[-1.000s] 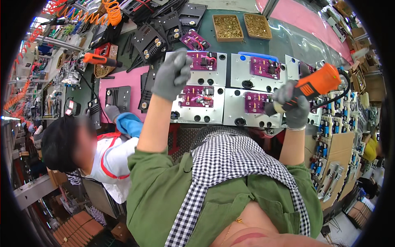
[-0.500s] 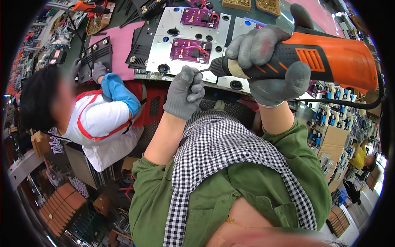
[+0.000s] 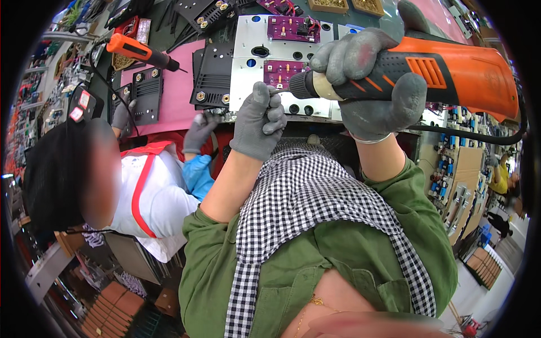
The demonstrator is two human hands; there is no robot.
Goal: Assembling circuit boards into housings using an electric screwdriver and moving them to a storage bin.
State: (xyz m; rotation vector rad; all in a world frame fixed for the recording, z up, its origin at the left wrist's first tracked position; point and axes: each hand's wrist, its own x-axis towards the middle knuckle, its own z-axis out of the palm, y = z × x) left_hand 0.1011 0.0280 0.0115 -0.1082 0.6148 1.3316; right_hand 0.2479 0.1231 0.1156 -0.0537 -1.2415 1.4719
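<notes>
My right hand, in a grey glove, is wrapped round a large orange and black electric screwdriver. The tool lies level, its thin bit pointing left. At the bit's end my gloved left hand is closed, thumb and fingers pinched together; whatever sits between them is too small and hidden to name. Just beyond the hands lies a silver metal panel with round holes. A purple circuit board rests on it, partly covered by the tool, and a second purple board is farther back.
At my left sits a co-worker, whose gloved hand is near the bench edge. Another orange screwdriver hangs over black slotted panels on a pink mat. Trays of small brass-coloured parts stand at the back. A black cord trails from my tool.
The view has shifted, so the bench and panels appear farther right. The co-worker's right hand has left the black panel, and the hanging screwdriver is lower. My hands keep nearly the same pose.
</notes>
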